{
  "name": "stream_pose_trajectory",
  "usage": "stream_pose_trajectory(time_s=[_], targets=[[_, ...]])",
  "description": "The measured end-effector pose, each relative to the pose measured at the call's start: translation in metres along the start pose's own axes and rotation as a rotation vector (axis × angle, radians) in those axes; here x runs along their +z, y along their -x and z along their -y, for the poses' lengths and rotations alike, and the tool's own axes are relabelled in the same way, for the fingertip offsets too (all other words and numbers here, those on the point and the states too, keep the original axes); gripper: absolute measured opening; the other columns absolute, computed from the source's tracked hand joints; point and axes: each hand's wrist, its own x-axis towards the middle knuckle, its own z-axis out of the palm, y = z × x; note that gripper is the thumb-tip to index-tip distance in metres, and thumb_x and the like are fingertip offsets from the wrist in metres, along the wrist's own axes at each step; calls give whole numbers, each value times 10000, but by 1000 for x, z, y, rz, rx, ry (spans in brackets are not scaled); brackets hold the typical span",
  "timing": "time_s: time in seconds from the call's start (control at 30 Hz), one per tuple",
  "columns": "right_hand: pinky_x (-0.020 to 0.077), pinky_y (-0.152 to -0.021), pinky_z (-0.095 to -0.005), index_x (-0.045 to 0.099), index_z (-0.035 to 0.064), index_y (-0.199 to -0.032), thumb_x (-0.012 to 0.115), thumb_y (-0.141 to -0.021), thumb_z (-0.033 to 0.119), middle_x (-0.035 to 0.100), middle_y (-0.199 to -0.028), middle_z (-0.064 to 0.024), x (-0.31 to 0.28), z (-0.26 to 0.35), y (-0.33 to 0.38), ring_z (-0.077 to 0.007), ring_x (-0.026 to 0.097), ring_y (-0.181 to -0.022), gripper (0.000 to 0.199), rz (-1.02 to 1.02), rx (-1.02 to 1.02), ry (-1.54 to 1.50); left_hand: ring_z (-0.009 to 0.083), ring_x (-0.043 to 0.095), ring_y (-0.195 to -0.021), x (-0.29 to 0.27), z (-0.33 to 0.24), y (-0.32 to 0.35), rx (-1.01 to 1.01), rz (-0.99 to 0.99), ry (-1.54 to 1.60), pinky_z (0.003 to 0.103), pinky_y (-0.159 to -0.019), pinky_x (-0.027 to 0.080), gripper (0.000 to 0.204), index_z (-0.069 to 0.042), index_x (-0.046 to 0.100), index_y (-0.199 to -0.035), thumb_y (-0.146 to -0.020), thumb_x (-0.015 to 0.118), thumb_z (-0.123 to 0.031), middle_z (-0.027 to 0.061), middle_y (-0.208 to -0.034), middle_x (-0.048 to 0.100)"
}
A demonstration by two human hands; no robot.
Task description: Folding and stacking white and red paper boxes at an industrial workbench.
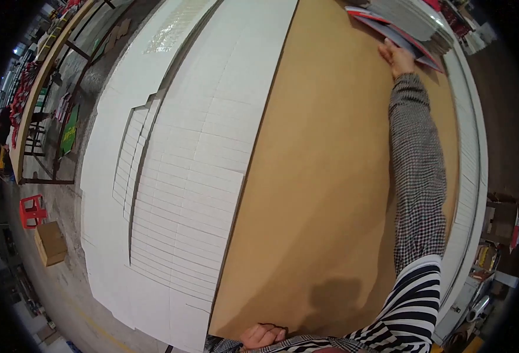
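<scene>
My right arm, in a checked sleeve, stretches far across a large brown board (pixel 306 165). At its end my right hand (pixel 398 59) is at the edge of a thin grey sheet with a red border (pixel 391 34), its fingers closed on the sheet and partly hidden by it. Several such sheets lie fanned out beside a thick stack of grey-white sheets (pixel 415 20) at the far right corner. Close to my body, my left hand (pixel 263 335) rests curled on the board's near edge, with nothing visible in it.
White cardboard (pixel 189 176) with cut lines lies left of the brown board. Beyond it are a metal-framed table (pixel 42 76), a red stool (pixel 32 210) and a cardboard box (pixel 51 243) on the floor. Another box (pixel 499 220) stands at the right.
</scene>
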Motion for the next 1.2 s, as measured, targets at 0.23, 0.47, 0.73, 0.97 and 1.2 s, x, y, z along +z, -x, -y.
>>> stream_pose_trajectory(time_s=[0.23, 0.47, 0.73, 0.97, 1.2], targets=[[499, -572, -294, 506, 59, -941, 520, -1006, 132, 641, -771, -70, -11, -23, 207, -139, 600, -630, 99, 107, -235, 40, 315, 552, -613, -9, -7, -5, 126, 50, -86, 399, -514, 422, 108, -68, 615, -753, -806, 709, -73, 120, -699, 534], [507, -580, -281, 564, 44, -1030, 528, -1010, 142, 626, -825, -50, -17, 8, 526, -120, 612, -668, 106, 251, 108, -85, 318, 552, -654, -6, 7, 17, 206, -121, -92, 444, -575, 451, 98, -43, 624, -807, -851, 685, -106, 131, -740, 539], [525, -623, -268, 601, 2, -1050, 541, -993, 96, 641, -864, -76, -64, -7, 704, -129, 636, -725, 125, 354, 81, 30, 302, 666, -810, -136, -54, 122, 492, -157, 117, 370, -709, 532, 134, -28, 679, -944, -814, 711, -14, 136, -892, 664], [513, -658, -268, 644, -17, -1018, 609, -919, 108, 650, -785, -19, -53, 17, 748, -93, 622, -727, 164, 429, -153, 311, 342, 536, -1116, -271, 187, 138, -185, -1124, -665, 463, -917, 450, 306, 31, 625, -1072, -874, 719, -183, 187, -1107, 620], [545, -697, -251, 654, 7, -1024, 598, -974, 131, 654, -873, -11, -41, -3, 769, -92, 633, -769, 145, 627, -61, 179, 78, 537, -513, -285, 205, 133, -791, -627, 780, 238, -444, 359, 287, -133, 564, -783, -926, 699, -343, -33, -621, 582]])
